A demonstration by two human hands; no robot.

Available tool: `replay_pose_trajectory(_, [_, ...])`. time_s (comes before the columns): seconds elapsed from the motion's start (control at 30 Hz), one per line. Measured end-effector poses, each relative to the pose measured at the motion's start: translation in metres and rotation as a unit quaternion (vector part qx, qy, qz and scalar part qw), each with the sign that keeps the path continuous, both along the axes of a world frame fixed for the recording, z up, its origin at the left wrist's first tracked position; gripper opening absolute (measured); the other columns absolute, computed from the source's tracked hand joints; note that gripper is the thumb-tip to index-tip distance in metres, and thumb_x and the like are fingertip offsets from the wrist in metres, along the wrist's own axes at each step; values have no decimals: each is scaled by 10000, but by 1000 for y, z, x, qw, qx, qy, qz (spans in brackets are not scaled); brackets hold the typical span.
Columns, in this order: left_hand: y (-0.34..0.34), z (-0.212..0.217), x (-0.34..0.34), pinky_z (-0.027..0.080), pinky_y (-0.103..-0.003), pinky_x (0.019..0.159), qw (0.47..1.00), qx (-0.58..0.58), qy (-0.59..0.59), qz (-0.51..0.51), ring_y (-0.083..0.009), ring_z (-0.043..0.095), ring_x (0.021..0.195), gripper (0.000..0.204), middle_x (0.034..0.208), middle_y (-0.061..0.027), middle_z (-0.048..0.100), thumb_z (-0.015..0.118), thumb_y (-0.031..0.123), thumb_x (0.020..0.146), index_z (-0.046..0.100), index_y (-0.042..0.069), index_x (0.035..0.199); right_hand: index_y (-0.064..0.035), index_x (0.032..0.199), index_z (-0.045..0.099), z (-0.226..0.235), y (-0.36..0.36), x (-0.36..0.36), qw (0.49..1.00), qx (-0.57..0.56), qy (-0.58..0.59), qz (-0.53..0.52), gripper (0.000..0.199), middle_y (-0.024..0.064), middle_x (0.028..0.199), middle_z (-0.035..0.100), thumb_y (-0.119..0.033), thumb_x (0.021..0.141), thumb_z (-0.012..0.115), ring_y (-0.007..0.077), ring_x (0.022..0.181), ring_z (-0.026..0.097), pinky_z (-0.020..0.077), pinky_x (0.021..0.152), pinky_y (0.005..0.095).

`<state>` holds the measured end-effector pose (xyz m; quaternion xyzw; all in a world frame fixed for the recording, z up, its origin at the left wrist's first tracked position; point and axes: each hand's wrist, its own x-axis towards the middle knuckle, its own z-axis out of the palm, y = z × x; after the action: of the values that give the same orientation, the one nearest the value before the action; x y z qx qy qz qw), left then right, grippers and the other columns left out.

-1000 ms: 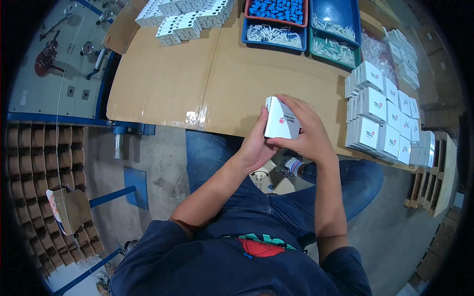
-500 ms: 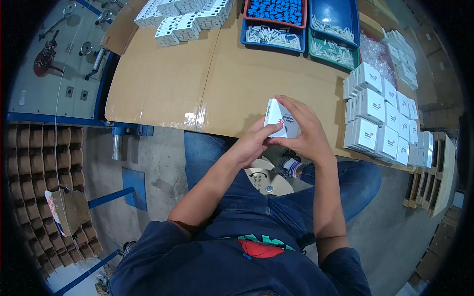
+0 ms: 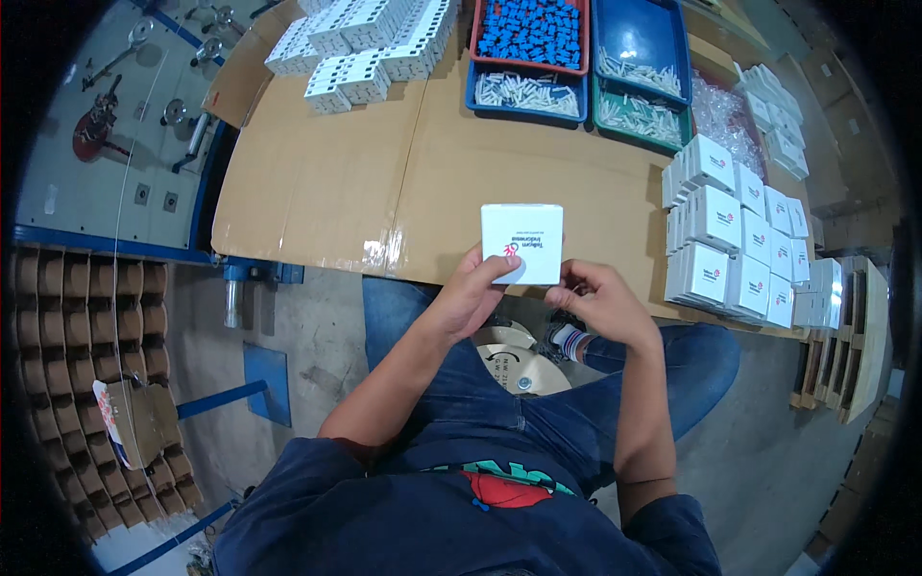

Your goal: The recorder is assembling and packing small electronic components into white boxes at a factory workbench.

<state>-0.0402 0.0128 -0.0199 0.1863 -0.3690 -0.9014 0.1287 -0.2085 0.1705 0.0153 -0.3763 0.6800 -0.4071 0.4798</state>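
Note:
A white square plastic case (image 3: 533, 245) with a red and dark print is held up over the table's near edge, its flat face toward me. My left hand (image 3: 473, 296) grips its lower left side, thumb lying on the printed face and the other fingers behind, hidden. At the lower right corner, my right hand (image 3: 607, 302) has its fingers curled in, thumb and forefinger pinched at the case's edge. Stacks of similar white cases (image 3: 715, 216) stand on the right of the table. White parts with openings (image 3: 351, 72) are piled at the far left.
Cardboard covers the table (image 3: 317, 182). At the back are a red tray (image 3: 474, 56) of blue pieces and blue (image 3: 583, 108) and green (image 3: 687, 134) trays of small white pieces. Clear plastic bags (image 3: 720, 110) lie beside them. A machine (image 3: 106, 182) stands left, a cardboard divider grid (image 3: 86, 317) below it.
The case has turned from tilted to flat-on, its printed face now square to me. My right hand has shifted from around its upper right side down to the lower right corner.

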Motion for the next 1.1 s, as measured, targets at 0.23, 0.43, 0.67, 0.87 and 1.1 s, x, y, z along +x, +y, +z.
replay_pose_trajectory(0.23, [3,15,-1,468,-449,1136,998,-26,-8,-60,-291,584,1336,606,1469,-209,571,662,100,946,440,-30,1495,29,1230,681,-2,2,13,983,-56,-163,-63,320,47,920,718,-193,1000,708,92,782,642,539,706,264])
replay_pose_trajectory(0.43, [-4,19,0,504,-426,1087,983,-152,-41,-94,-264,635,1263,565,1377,-166,653,756,117,912,552,1,1426,0,1250,692,1,3,15,988,-87,-123,-42,335,-15,846,686,-206,987,721,62,710,565,484,659,240])
replay_pose_trajectory(0.67, [-4,39,-6,510,-433,1081,985,-143,-20,-98,-300,631,1273,572,1362,-199,655,726,134,941,514,-17,1451,-7,1221,701,1,3,13,993,-99,-60,-27,345,25,780,685,-249,977,734,65,664,554,466,623,262])
replay_pose_trajectory(0.87, [5,40,-15,518,-446,1088,1000,10,-16,-21,-350,600,1314,597,1429,-253,587,641,95,981,400,-44,1509,-26,1229,680,15,2,10,988,-33,135,-61,466,98,875,710,-268,864,839,167,700,617,499,664,308])
replay_pose_trajectory(1.1, [11,30,-22,551,-409,1029,992,-11,-99,-73,-267,650,1237,494,1298,-152,667,649,132,1010,484,-12,1453,-44,1496,474,20,-7,16,899,-240,351,-104,915,189,1505,488,-243,711,899,371,1390,481,461,1104,448])
